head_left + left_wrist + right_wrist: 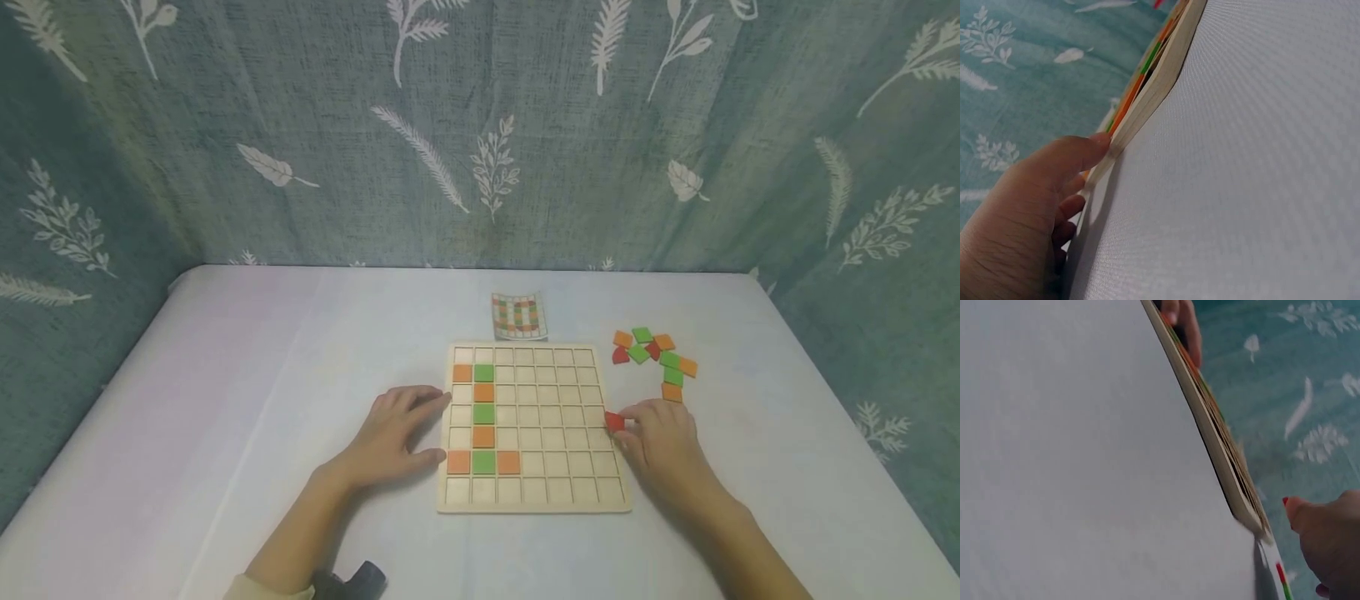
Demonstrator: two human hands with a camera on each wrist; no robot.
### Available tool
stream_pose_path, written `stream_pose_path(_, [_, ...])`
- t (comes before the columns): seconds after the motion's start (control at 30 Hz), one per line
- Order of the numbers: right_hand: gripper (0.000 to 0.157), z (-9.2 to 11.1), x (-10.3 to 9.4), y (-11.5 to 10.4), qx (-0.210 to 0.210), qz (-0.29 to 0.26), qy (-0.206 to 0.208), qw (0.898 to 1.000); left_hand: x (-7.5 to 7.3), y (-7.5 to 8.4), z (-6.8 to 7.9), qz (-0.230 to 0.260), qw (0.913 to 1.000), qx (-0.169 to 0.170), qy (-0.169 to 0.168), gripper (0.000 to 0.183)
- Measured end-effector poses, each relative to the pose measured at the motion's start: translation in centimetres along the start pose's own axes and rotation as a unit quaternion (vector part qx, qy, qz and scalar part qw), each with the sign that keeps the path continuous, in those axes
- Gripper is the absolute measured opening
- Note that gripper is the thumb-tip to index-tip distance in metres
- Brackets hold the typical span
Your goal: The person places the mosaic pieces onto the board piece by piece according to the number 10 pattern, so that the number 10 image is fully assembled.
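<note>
A pale wooden grid board lies on the table, with orange and green square tiles set in its left columns. My left hand rests beside the board's left edge, thumb and index fingertips touching it; the left wrist view shows the thumb at the rim. My right hand pinches a red tile between thumb and fingers, over the board's right edge. Only a small red tip of that tile shows past the fingertip in the right wrist view.
Loose orange, green and red tiles lie in a scattered group right of the board. Behind the board stands a slightly curved card printed with a coloured grid pattern. A dark object is near the left forearm. Leaf-patterned curtains surround the white table.
</note>
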State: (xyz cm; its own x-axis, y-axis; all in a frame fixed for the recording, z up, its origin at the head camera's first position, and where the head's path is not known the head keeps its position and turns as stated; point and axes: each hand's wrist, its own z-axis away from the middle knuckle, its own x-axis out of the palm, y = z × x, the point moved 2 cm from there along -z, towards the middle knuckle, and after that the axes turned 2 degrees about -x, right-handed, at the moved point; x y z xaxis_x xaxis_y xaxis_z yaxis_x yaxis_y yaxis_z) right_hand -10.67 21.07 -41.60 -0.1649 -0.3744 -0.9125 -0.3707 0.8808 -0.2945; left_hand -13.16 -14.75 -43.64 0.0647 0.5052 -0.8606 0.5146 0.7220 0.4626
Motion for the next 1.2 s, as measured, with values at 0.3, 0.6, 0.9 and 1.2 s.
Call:
stream_pose_path(0.3, [0.017, -0.3, 1.1, -3.4, -0.119, 0.005, 0.017, 0.993, 0.0, -0.1, -0.1, 0.000, 1.0000, -0.002, -0.004, 0.068])
stream_pose_path(0.6, [0.021, -0.6, 2.9, -6.3, -0.195, 0.008, -0.001, 0.981, 0.1, -0.1, -0.2, 0.002, 1.0000, -0.005, -0.004, 0.068])
stream_pose_path(0.9, [0.016, -0.9, 3.7, -6.4, -0.200, -0.006, 0.003, 0.980, 0.2, -0.1, 0.1, 0.001, 1.0000, 0.000, 0.002, 0.067])
stream_pose_path(1.2, [0.011, -1.1, 3.7, -6.3, -0.152, -0.074, -0.017, 0.986, 0.3, -0.2, -0.1, -0.001, 1.0000, 0.004, 0.007, 0.067])
